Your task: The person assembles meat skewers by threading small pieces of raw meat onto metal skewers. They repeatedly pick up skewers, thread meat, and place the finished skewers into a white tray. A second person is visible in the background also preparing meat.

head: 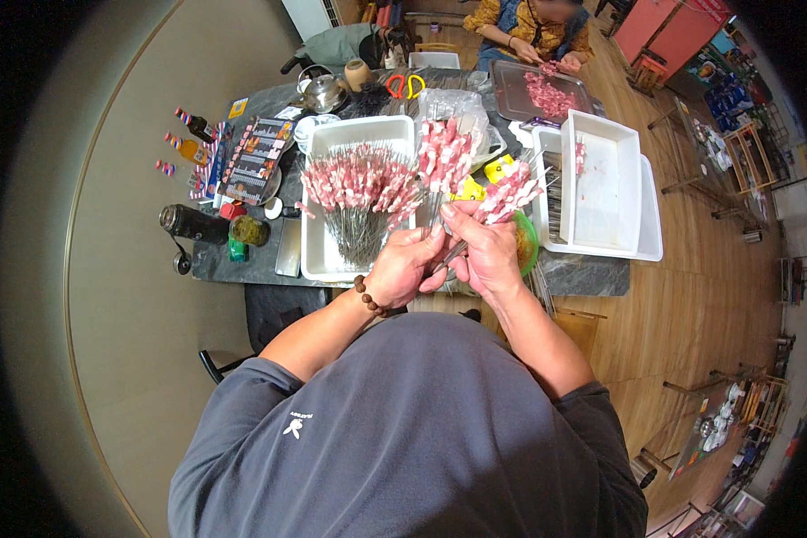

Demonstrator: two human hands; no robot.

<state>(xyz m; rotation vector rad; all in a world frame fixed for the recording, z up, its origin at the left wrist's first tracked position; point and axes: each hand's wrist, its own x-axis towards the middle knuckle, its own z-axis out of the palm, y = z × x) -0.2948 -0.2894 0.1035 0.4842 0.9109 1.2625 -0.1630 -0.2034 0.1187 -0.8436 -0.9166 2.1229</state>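
Note:
My left hand (403,265) is closed around the metal sticks of an upright bunch of raw meat skewers (447,155). A second bunch of meat skewers (511,191) leans to the right, its sticks gripped in my right hand (489,252). Both hands are close together at the table's near edge, thumbs almost touching. Left of them stands a white plastic tub (313,249) with many meat skewers (360,178) piled inside, meat ends away from me. A green-rimmed bowl (530,245) is partly hidden behind my right hand.
Stacked white tubs (602,222) and bare metal skewers (553,202) are at right. Across the dark table (595,276), a person (528,30) handles meat over a metal tray (508,91). Scissors (405,86), a kettle (325,93), bottles (187,155), a jar (249,231) and menu (255,158) stand farther off.

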